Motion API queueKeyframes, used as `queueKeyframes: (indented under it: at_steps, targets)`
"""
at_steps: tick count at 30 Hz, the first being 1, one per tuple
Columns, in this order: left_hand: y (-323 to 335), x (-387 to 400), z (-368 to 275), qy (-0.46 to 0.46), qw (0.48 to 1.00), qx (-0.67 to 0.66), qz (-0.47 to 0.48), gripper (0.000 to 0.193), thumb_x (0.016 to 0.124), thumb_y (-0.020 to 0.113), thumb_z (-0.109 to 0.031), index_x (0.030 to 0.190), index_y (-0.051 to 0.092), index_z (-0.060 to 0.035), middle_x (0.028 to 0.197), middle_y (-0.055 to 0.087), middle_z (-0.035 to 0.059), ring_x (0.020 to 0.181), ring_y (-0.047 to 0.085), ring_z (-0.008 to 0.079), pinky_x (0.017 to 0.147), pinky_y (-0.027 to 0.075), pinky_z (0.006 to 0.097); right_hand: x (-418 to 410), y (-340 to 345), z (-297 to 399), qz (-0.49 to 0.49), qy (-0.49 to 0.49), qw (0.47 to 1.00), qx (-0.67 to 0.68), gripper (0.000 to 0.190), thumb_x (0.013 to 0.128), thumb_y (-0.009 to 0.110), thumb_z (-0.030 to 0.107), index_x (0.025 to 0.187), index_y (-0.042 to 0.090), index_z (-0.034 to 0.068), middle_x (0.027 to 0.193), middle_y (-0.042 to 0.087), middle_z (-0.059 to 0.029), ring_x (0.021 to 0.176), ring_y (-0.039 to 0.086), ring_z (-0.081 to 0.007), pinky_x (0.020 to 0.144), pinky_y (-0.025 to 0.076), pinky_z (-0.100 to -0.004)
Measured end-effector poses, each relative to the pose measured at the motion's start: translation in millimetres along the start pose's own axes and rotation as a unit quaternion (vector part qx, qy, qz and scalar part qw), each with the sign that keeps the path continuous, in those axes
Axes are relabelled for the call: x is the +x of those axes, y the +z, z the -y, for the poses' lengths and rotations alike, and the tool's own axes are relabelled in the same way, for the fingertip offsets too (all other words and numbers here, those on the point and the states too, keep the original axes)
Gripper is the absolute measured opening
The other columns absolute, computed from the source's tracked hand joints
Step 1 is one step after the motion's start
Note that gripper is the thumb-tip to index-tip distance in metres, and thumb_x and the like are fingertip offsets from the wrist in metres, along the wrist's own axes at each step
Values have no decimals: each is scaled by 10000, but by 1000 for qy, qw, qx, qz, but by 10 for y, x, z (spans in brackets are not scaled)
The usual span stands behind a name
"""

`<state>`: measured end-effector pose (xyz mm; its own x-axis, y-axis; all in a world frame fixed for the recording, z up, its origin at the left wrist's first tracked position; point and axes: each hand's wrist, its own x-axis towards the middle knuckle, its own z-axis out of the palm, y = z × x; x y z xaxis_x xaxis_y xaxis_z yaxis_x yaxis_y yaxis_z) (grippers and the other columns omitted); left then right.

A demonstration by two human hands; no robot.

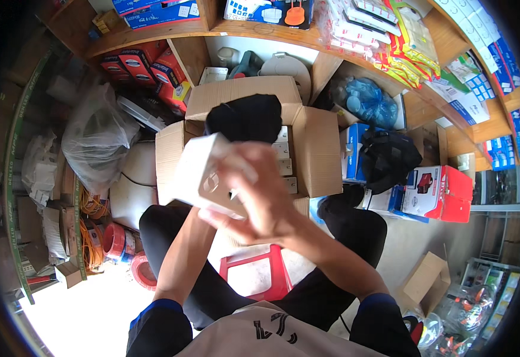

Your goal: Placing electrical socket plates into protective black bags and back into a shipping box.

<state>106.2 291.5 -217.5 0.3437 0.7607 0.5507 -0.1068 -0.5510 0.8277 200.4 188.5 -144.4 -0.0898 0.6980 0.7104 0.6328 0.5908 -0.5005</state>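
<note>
A white plastic electrical box (195, 172), blurred by motion, is held up in front of my chest. My right hand (260, 196) grips its right side, with the fingers over the face that has round cut-outs. My left hand (204, 213) is mostly hidden behind the box; only its wrist and a little of it show, so its hold cannot be told. Beyond them stands an open cardboard box (320, 151) with several white switch or socket units (282, 167) in a column inside. A black cloth item (246, 117) lies over its far left part.
Wooden shelves (269, 30) with packaged goods curve around the far side. A red plastic stool (264, 272) stands between my legs. Left are a clear plastic bag (99, 138) and red cable coils (143, 270); right are a black bag (389, 156) and a red-and-white carton (438, 194).
</note>
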Motion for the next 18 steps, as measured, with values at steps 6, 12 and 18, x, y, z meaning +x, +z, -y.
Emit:
queueKeyframes:
  at_steps: [6,12,18]
  targets:
    - [124,483,-278,50,998,28,33,478,809,758,-314,1181,699,-20,1088,746,114,991,710,221,880,558,357,69,-368,-432,-97,134,986,11,908,928,762,276,1572,192,-15,1393,485,-329,1239,560,-419,1039,461,-513]
    - [-143,539,-774,3,986,168,26,439,849,725,-217,1249,683,-42,1185,695,183,1129,647,362,982,512,403,110,-415,-459,-158,111,980,48,827,974,682,194,1576,165,-41,1420,469,-255,1250,544,-313,1078,439,-441]
    - [159,127,-213,-220,921,-317,58,377,1086,466,-227,1412,512,-42,1347,610,101,1217,591,207,1056,472,373,45,-73,-520,-83,116,982,-128,847,936,739,333,1553,296,-42,1273,524,-268,1130,541,-415,992,431,-510]
